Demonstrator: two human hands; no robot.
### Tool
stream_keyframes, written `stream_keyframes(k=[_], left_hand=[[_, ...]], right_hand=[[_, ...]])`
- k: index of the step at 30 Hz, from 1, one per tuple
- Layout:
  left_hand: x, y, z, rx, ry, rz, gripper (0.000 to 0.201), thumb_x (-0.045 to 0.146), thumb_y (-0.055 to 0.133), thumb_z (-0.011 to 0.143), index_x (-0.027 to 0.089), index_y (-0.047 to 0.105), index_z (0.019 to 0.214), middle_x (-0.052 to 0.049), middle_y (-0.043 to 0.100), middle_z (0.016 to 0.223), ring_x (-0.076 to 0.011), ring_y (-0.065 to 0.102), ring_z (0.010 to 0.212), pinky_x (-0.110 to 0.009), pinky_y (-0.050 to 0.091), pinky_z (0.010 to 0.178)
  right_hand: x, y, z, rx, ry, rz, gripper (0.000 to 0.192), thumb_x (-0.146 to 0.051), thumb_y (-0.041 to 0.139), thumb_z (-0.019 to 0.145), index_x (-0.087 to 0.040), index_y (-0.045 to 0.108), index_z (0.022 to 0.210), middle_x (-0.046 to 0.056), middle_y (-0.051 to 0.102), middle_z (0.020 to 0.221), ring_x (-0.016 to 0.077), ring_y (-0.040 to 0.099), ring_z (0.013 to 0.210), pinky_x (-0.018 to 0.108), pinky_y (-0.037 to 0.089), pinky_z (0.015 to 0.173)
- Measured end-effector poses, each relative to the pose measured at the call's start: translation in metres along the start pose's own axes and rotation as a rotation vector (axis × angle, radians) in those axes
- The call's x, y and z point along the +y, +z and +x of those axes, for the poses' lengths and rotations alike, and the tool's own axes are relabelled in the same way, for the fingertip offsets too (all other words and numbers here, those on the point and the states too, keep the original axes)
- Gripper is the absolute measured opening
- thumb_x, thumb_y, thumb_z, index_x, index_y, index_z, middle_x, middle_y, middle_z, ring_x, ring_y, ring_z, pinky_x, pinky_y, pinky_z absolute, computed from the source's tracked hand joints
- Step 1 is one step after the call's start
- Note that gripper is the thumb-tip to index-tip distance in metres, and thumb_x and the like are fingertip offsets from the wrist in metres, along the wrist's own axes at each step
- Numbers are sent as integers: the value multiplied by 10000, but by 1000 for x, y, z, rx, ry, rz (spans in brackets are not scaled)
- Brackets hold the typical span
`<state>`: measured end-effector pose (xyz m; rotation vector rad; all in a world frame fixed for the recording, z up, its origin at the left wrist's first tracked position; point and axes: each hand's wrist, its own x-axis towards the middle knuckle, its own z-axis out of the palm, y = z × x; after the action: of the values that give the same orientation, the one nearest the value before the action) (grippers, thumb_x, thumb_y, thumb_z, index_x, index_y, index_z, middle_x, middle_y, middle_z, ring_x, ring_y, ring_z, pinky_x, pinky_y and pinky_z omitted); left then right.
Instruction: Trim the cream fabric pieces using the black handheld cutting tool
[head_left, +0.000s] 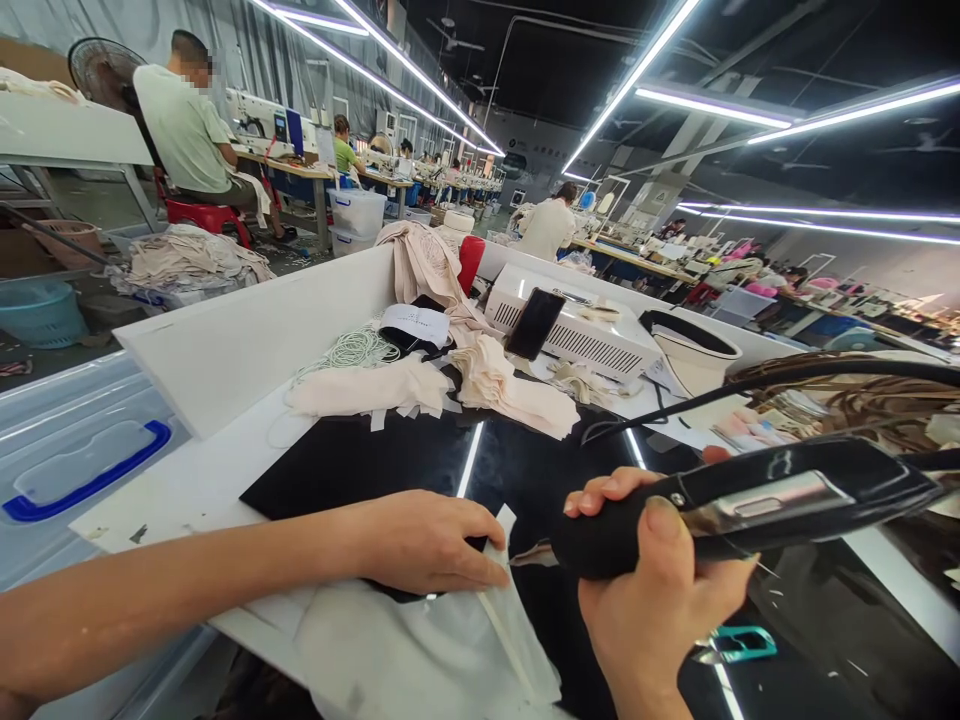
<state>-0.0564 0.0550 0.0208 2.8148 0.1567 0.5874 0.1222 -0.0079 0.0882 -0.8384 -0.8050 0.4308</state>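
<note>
The left hand (424, 540) lies flat, fingers spread, pressing the pale fabric piece (420, 640) onto the black work surface (525, 470) at the near edge. Just right, the right hand (660, 590) clenches a black handheld tool (750, 500), its tip touching the fabric's right edge beside the left fingertips.

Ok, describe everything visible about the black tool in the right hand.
The black tool is a long, glossy handheld device with a rounded matte grip and a silvery metal plate along its side. The right hand wraps the grip, thumb on top. It lies nearly level above the dark glossy worktop, its narrow metal tip pointing left at the pale fabric that the left hand presses down. A black cable arcs behind it; whether it joins the tool cannot be told.
</note>
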Motion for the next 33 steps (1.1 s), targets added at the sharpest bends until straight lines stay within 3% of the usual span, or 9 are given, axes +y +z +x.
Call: stream_keyframes(k=[6, 12, 17, 20, 24, 29, 33], left_hand=[[-2, 3, -1, 46, 16, -9, 205, 293, 576, 1090, 256, 751, 1191, -69, 693, 1286, -187, 700, 1103, -226, 559, 876], [-4, -1, -1, 8, 21, -29, 231, 267, 581, 1081, 246, 744, 1243, -90, 685, 1302, -215, 688, 1152, -248, 560, 900], [-6, -10, 1, -44, -52, -160, 259, 227, 599, 1068, 239, 721, 1296, -72, 695, 1289, -206, 686, 1161, -260, 534, 1000], [-5, -16, 3, -61, -130, -234, 259, 219, 596, 1074, 221, 719, 1303, -60, 705, 1274, -192, 695, 1147, -260, 526, 1024], [3, -12, 11, -10, -145, -112, 226, 219, 554, 1091, 165, 751, 1188, -80, 721, 1203, -205, 700, 1084, -294, 555, 977], [20, 7, 23, 44, -39, 24, 136, 218, 638, 1048, 141, 738, 1097, -76, 720, 1138, -207, 700, 1031, -320, 563, 962], [30, 15, 29, -27, -60, 120, 73, 237, 702, 1017, 166, 682, 1020, -50, 702, 1129, -191, 690, 1017, -306, 559, 930]], right_hand=[[7, 1, 4, 8, -24, 21, 574, -258, 769, 799, -303, 541, 1324, -83, 664, 722, 145, 608, 559, 314, 570, 538], [12, -2, 5, -54, -29, 30, 565, -287, 784, 863, -304, 523, 1364, -81, 679, 769, 132, 623, 573, 304, 575, 554], [9, -12, 13, -111, -91, 12, 403, -281, 780, 891, -289, 552, 1223, -71, 691, 818, 130, 631, 622, 297, 577, 583], [3, -26, 21, -143, -139, -59, 354, -289, 781, 902, -287, 546, 1166, -74, 692, 821, 134, 641, 638, 309, 581, 626], [-4, -49, 32, -157, -154, -208, 348, -349, 781, 903, -286, 530, 1135, -56, 707, 929, 143, 681, 697, 371, 600, 755], [-8, -75, 40, -155, -103, -469, 416, -519, 729, 921, -274, 553, 1207, 25, 725, 1125, 213, 700, 972, 462, 563, 954], [-10, -109, 44, -308, -64, -629, 522, -576, 678, 941, -284, 561, 1359, 80, 714, 1306, 258, 687, 1163, 449, 558, 1030]])
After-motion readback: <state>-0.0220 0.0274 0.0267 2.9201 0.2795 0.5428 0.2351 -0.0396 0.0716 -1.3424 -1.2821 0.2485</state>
